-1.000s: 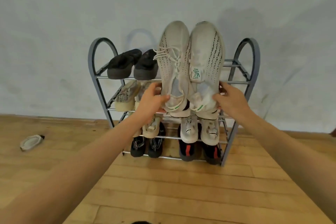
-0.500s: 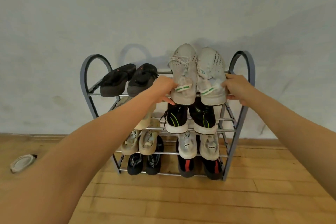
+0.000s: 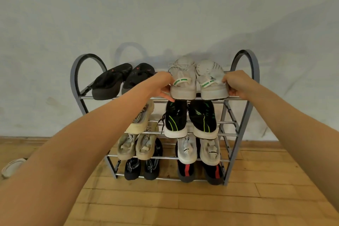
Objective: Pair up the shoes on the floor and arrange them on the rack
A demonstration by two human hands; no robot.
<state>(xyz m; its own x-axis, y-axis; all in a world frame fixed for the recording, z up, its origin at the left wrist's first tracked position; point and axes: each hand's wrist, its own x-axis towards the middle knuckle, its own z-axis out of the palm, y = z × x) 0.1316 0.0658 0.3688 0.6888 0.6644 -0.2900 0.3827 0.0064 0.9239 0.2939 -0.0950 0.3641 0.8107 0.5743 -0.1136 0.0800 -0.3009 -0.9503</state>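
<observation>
- The white pair sits on the top tier of the rack [image 3: 254, 108], right of the black slippers [image 3: 122, 80], toes toward the wall and heels at the front bar. The left hand [image 3: 161, 85] has its fingers [image 3: 168, 98] closed round the heel side of the left white shoe [image 3: 182, 79]; the right hand [image 3: 236, 84] has its fingers curled shut on the heel of the right white shoe [image 3: 211, 80].
- Both heels overhang the front bar of the rack. If the hands let go before the soles bear on both bars, a shoe could tip forward and fall onto the black-and-green pair [image 3: 190, 119] one tier below, or on to the floor.
- The rack's tiers are only thin bars with gaps between them. A toe pushed too far back could drop through, or slide off the rear; whether the toes rest on the back bar I cannot quite tell, since the shoes hide it.
- The left forearm crosses just in front of the beige shoe [image 3: 141, 117] on the rack's second tier. Drawing it back carelessly could knock that shoe off.
- Left of the rack, one light shoe [image 3: 12, 167] lies alone on the floor [image 3: 183, 203]. By my judgement the task is unfinished while it stays there, and its mate must be matched correctly.
</observation>
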